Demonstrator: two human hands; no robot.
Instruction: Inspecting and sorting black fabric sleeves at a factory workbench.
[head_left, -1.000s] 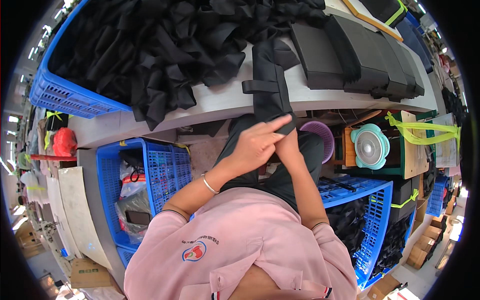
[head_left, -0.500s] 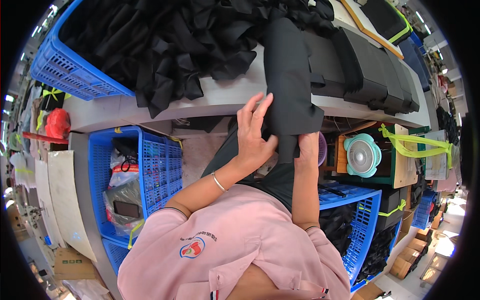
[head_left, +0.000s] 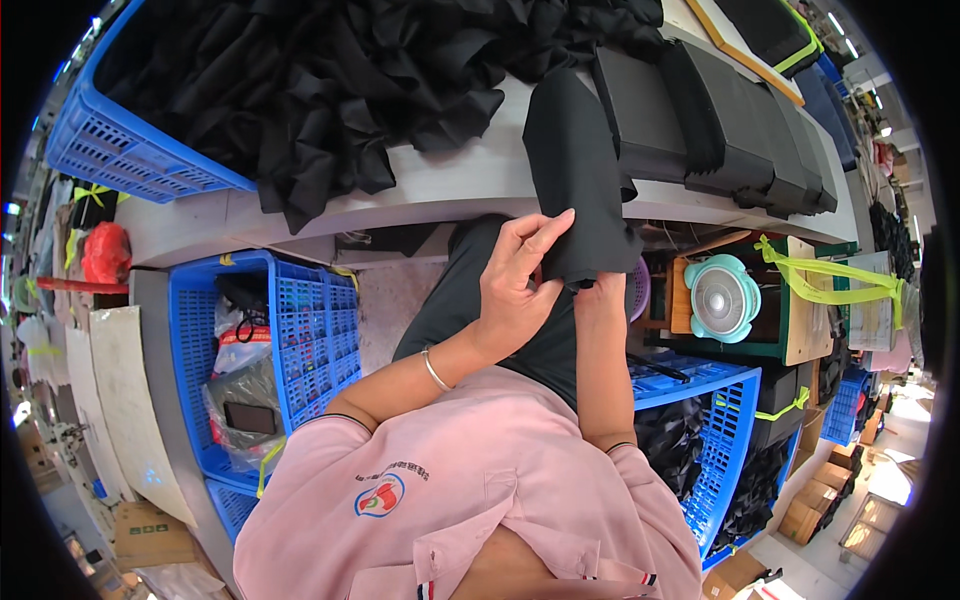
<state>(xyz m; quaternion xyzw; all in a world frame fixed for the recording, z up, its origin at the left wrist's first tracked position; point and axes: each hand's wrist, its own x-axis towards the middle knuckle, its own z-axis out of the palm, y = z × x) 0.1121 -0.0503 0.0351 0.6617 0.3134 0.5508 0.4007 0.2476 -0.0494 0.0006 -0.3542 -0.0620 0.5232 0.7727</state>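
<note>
Our left hand (head_left: 515, 290), fingers loosely extended, touches the black fabric piece (head_left: 578, 150); our right hand (head_left: 602, 298) meets its lower end, fingers hidden, so we cannot tell its grip. The piece crosses the counter's (head_left: 450, 175) near edge; black panels (head_left: 735, 110) line its right end.

On the left, an open blue crate (head_left: 316, 335) held a greyish see-through plastic bag (head_left: 232, 385) with a dark-screened phone (head_left: 250, 418) lying on it. Farther left was a bright red bag (head_left: 106, 253); at the near left, a brown cardboard box (head_left: 152, 535). On the right, a turquoise fan (head_left: 726, 297) faced up between a partly hidden purple basket (head_left: 641, 292) and a yellow-green ribbon (head_left: 838, 293).
</note>
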